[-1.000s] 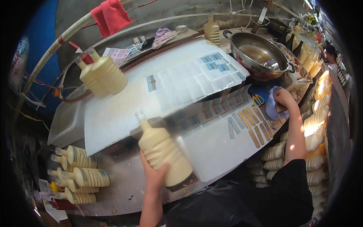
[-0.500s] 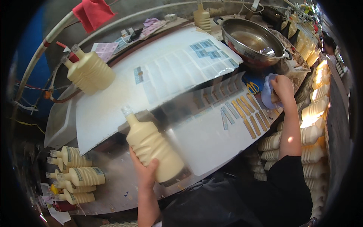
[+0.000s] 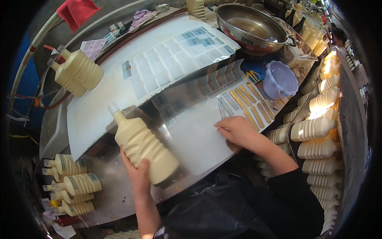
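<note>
My left hand (image 3: 137, 173) is wrapped round the lower side of a large cream bottle (image 3: 144, 145) with a ridged body and a clear neck. The bottle leans on the worktop, its neck toward the far left. My right hand (image 3: 240, 133) is closed above a pale sheet (image 3: 195, 143), fingertips pressed together. A bit of something brown shows beneath the palm, too hidden to name. Just beyond this hand lie rows of gold label strips (image 3: 254, 114) and thin blue-grey strips (image 3: 227, 102). A lilac bucket (image 3: 280, 79) stands farther right, near yellow-handled scissors (image 3: 253, 76).
A sloping white board (image 3: 103, 107) bears sheets of labels. Two cream bottles (image 3: 77, 69) stand at its far left. Several labelled bottles (image 3: 81, 183) lie at the near left. A wide metal pan (image 3: 252, 28) sits at the back, and stacked bottles (image 3: 314, 131) line the right.
My right hand has left the lilac bucket and come left and nearer, over the pale sheet. The left hand keeps its hold on the bottle. The whole view has shifted slightly.
</note>
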Action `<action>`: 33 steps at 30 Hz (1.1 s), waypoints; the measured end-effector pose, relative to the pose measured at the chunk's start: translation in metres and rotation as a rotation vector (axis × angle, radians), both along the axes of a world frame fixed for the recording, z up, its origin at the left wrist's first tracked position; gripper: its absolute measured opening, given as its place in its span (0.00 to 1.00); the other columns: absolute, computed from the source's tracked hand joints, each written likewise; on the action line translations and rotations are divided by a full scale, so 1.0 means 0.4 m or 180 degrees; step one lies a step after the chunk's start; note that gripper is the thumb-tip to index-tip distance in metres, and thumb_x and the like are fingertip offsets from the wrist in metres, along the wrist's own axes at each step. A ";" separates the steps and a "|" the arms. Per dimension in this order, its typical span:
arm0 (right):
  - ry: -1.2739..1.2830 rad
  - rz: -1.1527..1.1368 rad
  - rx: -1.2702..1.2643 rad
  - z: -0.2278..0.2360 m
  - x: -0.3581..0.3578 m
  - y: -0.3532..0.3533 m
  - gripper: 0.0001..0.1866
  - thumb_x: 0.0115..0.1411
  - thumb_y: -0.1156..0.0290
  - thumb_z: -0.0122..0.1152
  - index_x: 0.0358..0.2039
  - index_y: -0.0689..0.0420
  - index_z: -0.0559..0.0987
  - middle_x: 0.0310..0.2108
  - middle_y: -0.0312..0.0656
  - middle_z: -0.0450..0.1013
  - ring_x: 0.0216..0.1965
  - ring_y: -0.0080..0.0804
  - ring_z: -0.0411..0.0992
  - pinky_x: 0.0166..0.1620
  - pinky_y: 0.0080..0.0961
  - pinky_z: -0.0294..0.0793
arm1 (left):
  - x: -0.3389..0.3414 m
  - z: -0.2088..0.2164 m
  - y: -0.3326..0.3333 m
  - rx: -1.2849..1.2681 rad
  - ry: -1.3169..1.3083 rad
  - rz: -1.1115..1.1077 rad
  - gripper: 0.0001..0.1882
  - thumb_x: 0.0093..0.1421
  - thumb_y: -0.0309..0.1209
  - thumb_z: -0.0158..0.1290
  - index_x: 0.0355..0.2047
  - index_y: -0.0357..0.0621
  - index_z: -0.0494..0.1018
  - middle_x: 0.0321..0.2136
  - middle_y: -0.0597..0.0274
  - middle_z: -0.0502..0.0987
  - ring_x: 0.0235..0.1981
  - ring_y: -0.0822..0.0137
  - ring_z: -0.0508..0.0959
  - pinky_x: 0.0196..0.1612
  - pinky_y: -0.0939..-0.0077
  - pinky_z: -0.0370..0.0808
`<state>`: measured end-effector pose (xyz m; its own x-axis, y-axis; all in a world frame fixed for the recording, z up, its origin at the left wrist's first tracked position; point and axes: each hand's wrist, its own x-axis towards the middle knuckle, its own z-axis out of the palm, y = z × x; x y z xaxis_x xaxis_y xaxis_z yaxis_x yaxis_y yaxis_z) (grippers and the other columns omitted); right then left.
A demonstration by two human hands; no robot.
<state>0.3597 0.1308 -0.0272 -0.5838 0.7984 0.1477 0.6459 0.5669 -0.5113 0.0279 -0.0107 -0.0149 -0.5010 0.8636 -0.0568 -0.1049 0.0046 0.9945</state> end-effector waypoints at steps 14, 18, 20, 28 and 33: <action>-0.1103 0.0406 -0.0165 -0.057 -0.246 0.006 0.13 0.62 0.77 0.49 0.47 0.64 0.74 0.46 0.53 0.73 0.34 0.53 0.78 0.39 0.47 0.79 | -0.002 0.015 0.007 -0.0125 -0.0123 0.0070 0.49 0.54 0.29 0.60 0.73 0.38 0.49 0.60 0.49 0.68 0.60 0.57 0.72 0.64 0.62 0.69; -0.1385 0.0350 -0.0233 -0.024 -0.162 -0.130 0.16 0.61 0.76 0.52 0.50 0.64 0.74 0.45 0.50 0.72 0.32 0.47 0.79 0.35 0.42 0.80 | -0.005 0.010 0.004 0.0026 -0.0187 -0.0013 0.48 0.55 0.29 0.60 0.73 0.38 0.49 0.60 0.49 0.69 0.59 0.57 0.73 0.63 0.61 0.71; -0.1419 0.0496 -0.0087 0.005 -0.109 -0.174 0.20 0.59 0.77 0.54 0.53 0.63 0.73 0.46 0.48 0.72 0.31 0.44 0.79 0.34 0.40 0.80 | -0.005 0.017 0.002 -0.0010 -0.0228 -0.0016 0.48 0.55 0.28 0.60 0.73 0.39 0.49 0.60 0.49 0.69 0.59 0.57 0.73 0.62 0.61 0.72; -0.1364 0.0141 0.0502 0.011 0.024 -0.296 0.24 0.55 0.77 0.58 0.54 0.62 0.75 0.48 0.44 0.72 0.29 0.39 0.78 0.31 0.35 0.79 | 0.000 0.039 0.007 -0.0061 -0.0213 -0.0085 0.49 0.55 0.26 0.62 0.73 0.39 0.49 0.59 0.48 0.70 0.57 0.58 0.75 0.59 0.62 0.75; -0.0372 -0.0629 -0.0084 -0.004 0.077 -0.308 0.16 0.57 0.75 0.65 0.47 0.61 0.80 0.41 0.42 0.75 0.30 0.33 0.78 0.34 0.28 0.78 | -0.010 0.045 0.008 -0.0110 0.0015 -0.0072 0.49 0.54 0.29 0.65 0.72 0.39 0.51 0.57 0.49 0.73 0.55 0.59 0.77 0.58 0.64 0.76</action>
<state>0.3903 0.0074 -0.0290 -0.4276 0.9016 0.0658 0.7987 0.4109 -0.4395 0.0240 -0.0074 0.0030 -0.4818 0.8722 -0.0846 -0.0999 0.0413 0.9941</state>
